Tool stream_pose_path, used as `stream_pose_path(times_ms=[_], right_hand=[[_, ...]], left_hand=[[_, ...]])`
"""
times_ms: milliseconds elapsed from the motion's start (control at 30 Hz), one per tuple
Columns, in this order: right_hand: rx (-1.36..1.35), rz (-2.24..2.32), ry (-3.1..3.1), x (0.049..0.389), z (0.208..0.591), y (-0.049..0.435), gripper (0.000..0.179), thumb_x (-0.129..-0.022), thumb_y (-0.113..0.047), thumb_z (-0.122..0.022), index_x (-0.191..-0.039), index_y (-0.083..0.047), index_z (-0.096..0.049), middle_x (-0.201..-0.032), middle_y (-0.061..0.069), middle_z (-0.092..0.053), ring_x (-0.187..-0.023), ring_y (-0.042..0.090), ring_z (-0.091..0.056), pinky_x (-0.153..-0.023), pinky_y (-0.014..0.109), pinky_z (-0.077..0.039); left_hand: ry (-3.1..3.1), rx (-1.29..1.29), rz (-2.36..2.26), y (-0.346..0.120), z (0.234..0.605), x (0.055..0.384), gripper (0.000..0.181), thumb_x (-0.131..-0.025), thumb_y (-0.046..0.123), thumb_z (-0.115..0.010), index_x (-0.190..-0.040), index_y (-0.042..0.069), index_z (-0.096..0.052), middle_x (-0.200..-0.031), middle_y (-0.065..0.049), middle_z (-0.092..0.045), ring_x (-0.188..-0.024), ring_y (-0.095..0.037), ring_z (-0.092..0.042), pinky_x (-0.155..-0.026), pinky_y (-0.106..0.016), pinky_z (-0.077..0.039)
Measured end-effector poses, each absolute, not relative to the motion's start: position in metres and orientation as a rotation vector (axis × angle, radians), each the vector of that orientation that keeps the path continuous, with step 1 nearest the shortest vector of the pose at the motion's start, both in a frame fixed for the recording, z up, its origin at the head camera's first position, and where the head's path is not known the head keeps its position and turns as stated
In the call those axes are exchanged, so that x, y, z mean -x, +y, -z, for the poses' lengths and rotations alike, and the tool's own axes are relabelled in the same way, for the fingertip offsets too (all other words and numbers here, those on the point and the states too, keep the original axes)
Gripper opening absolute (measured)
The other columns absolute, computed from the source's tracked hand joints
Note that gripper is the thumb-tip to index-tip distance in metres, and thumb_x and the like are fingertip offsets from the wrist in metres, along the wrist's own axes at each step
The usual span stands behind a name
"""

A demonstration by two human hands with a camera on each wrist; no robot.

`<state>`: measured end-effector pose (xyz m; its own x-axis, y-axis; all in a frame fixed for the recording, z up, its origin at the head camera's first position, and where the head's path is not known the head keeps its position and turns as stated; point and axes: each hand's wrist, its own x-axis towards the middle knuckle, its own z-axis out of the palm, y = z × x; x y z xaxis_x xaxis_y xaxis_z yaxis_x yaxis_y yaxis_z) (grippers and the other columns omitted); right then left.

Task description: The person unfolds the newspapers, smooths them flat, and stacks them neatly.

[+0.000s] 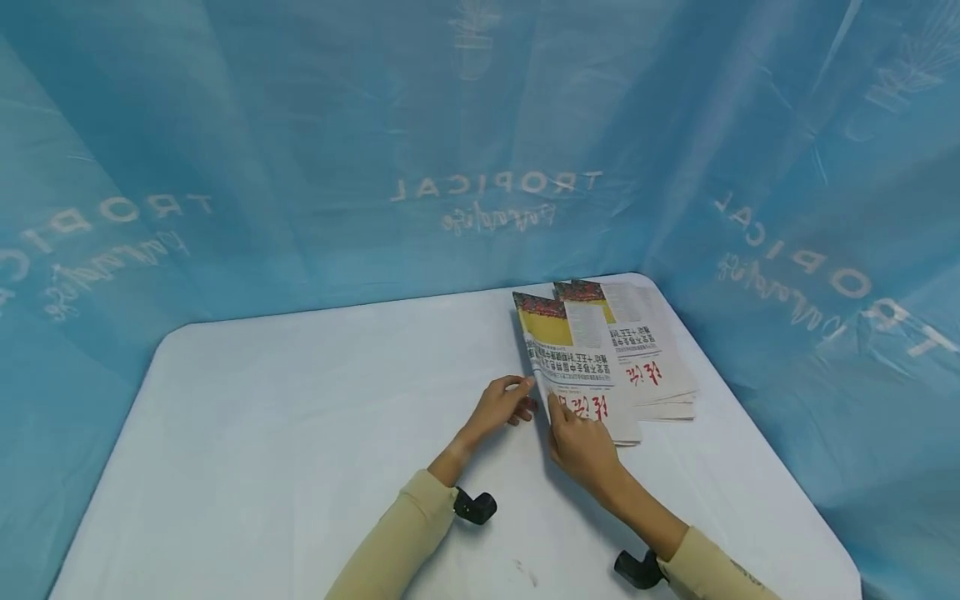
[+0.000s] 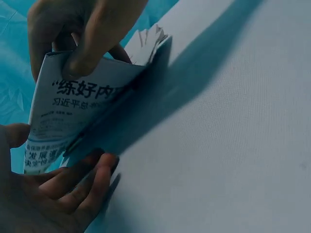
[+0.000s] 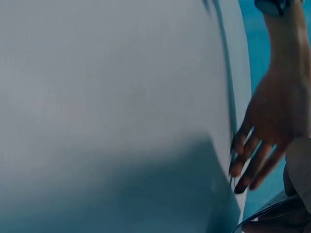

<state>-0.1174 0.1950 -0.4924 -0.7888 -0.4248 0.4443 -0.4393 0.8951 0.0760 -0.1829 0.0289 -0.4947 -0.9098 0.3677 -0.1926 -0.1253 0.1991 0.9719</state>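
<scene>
Folded newspaper (image 1: 573,358): at the right of the table (image 1: 300,433), left edge raised — partly hiding the newspaper stack (image 1: 647,367)
Right hand (image 1: 585,446): grip pinching that edge between thumb and fingers
Left hand (image 1: 504,403): beside the same edge — grip loosely spread, fingers slightly bent
Backdrop: blue printed curtain (image 1: 337,208)

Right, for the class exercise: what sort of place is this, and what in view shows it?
Probably an indoor, curtained-off workspace, though the wider room isn't visible. Blue curtains lettered "TROPICAL" surround the far end and sides of a white table, with folded newspapers on it.
</scene>
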Motion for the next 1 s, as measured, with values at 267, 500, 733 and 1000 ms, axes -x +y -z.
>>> stream_pose_path(times_ms=[267,500,733,1000], right_hand=[[-0.707,-0.076,-2.591,0.104,0.503,0.174,0.043,-0.077,-0.007,-0.070,-0.117,0.007,-0.062,-0.098,0.016,-0.074,-0.049,0.018,-0.062,-0.040,0.031,-0.044],[-0.980,-0.122,-2.589,0.104,0.502,0.159,0.047,-0.085,-0.024,-0.069,-0.124,0.002,-0.062,-0.112,0.016,-0.071,-0.095,0.027,-0.071,-0.073,0.037,-0.057],[-1.307,-0.231,-2.834,0.105,0.499,0.160,0.065,-0.102,-0.049,-0.041,-0.149,-0.005,-0.038,-0.153,0.017,-0.038,-0.144,0.035,-0.032,-0.115,0.049,-0.028],[-1.301,-0.173,-2.923,0.111,0.512,0.163,0.069,-0.102,-0.049,-0.041,-0.152,-0.004,-0.030,-0.159,0.020,-0.025,-0.147,0.036,-0.022,-0.117,0.051,-0.019]], left_hand=[[2.099,-0.148,-1.752,0.021,0.497,0.174,0.045,-0.100,0.036,-0.052,-0.111,-0.006,-0.063,-0.071,-0.026,-0.068,-0.049,-0.027,-0.066,-0.052,-0.036,-0.056],[2.300,-0.155,-1.637,-0.002,0.497,0.168,0.023,-0.089,0.012,-0.052,-0.095,-0.005,-0.066,-0.049,-0.004,-0.058,-0.035,-0.009,-0.049,-0.040,-0.022,-0.041],[2.313,-0.199,-1.455,-0.048,0.497,0.161,0.024,-0.089,0.008,-0.053,-0.101,-0.007,-0.067,-0.066,-0.003,-0.063,-0.050,-0.007,-0.050,-0.048,-0.020,-0.038],[2.260,-0.107,-1.444,-0.104,0.490,0.127,0.031,-0.094,0.009,-0.054,-0.119,-0.010,-0.059,-0.081,-0.009,-0.071,-0.059,-0.009,-0.059,-0.055,-0.025,-0.048]])
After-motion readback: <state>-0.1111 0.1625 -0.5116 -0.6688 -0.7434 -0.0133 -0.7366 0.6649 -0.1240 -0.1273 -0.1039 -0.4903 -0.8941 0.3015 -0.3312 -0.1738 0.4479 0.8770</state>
